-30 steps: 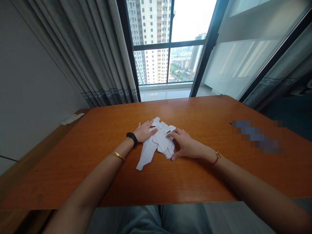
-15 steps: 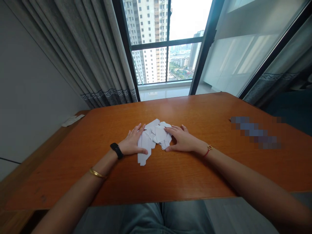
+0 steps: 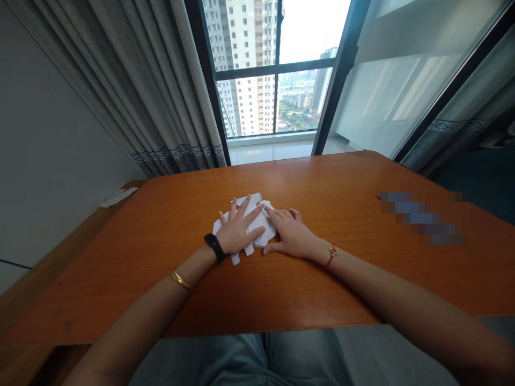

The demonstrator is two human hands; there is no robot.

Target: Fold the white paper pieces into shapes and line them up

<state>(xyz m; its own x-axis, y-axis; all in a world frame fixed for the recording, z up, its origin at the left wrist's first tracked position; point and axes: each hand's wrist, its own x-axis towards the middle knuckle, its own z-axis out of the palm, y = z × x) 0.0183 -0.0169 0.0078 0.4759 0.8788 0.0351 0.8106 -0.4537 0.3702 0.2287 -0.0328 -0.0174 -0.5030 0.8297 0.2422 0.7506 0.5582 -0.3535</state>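
A loose heap of white paper pieces (image 3: pixel 265 221) lies on the brown wooden table (image 3: pixel 306 289), in the middle of the view. Spread flat across the left part of the heap is my left hand (image 3: pixel 238 228), its fingers apart and pointing away from me. My right hand (image 3: pixel 288 232) rests at the heap's right edge, fingertips touching the paper and the thumb held apart on the near side. Some of the pieces are hidden beneath my left palm. Neither hand grasps a piece.
A pixelated, unrecognisable item (image 3: pixel 418 214) lies on the table's right side. White paper-like sheets (image 3: pixel 118 197) rest on a ledge at the far left. Behind the table are a grey curtain (image 3: pixel 161 96) and a window (image 3: pixel 277 69).
My left hand has slid right and onto the heap, with its fingers more spread. My right hand has shifted slightly left. The paper pieces between them have been pushed about and lie differently.
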